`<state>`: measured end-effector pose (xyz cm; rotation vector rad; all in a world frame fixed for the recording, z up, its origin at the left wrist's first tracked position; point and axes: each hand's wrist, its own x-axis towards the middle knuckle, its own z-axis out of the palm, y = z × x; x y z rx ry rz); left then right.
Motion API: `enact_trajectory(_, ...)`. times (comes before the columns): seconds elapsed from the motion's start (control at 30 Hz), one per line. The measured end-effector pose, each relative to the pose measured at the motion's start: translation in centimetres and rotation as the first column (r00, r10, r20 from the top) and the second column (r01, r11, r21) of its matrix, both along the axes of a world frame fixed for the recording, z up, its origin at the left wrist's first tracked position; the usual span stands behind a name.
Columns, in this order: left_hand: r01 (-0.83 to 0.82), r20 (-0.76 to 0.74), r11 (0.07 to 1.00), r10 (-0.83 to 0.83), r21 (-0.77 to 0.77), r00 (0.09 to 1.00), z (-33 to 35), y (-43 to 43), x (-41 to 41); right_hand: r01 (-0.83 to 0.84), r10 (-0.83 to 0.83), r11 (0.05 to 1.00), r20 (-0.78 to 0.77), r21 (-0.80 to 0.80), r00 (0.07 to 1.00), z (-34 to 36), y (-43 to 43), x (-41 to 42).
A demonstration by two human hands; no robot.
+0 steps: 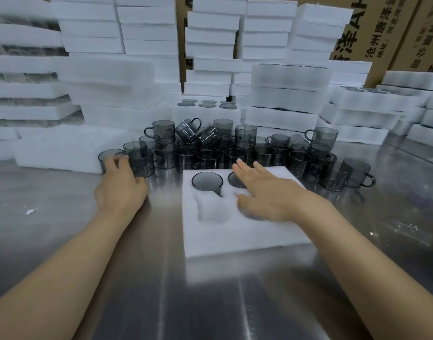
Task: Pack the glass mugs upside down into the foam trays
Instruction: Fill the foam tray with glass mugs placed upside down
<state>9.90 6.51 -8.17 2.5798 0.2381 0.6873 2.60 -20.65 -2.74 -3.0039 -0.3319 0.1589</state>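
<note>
Left hand (pixel 121 185) reached to the left end of the heap of mugs (pixel 222 148), bent fingertips lying over the rim of the leftmost mug (pixel 109 155); whether the grip had closed on it could not be told, since the hand hid the lower part of the glass. Right hand (pixel 262 192) lay palm down and wide, fingers straight and spread, over the far right part of the foam tray (pixel 235 236). That tray sat flat on the steel table (pixel 161 290), just in front of the heap. Two smoky grey mugs were in its far row, both base up: the first upturned mug (pixel 206 181) in the far left pocket, handle pointing toward the near right, and the second upturned mug (pixel 233 179) just beside it, partly covered by the right hand's fingers. One open pocket (pixel 210 209) showed in the next row, below the first mug. Heap: most mugs upright, a few tipped on top of others. Behind it, tall stacks of white foam (pixel 149 28); one filled tray (pixel 208 104) showed round grey bases. Printed cardboard boxes (pixel 382 28) stood at the far right.
</note>
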Motion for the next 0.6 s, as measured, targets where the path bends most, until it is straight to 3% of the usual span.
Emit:
enact_trajectory(0.17, -0.043, 0.041, 0.999, 0.044, -0.019, 0.998, -0.2, -0.2, -0.4, 0.066, -0.066, 0.998, 0.015, -0.019, 0.998, 0.2, 1.6, 1.0)
enact_trajectory(0.5, -0.140, 0.064, 0.980, 0.150, -0.142, 0.987, 0.2, 0.2, -0.7, 0.033, -0.032, 0.999, 0.012, -0.005, 0.999, 0.1, 1.5, 1.3)
enact_trajectory(0.6, -0.151, 0.193, 0.969, 0.188, -0.193, 0.963, 0.7, 0.0, -1.1, 0.033, -0.036, 0.997, 0.034, 0.063, 0.999, -0.2, 1.3, 1.1)
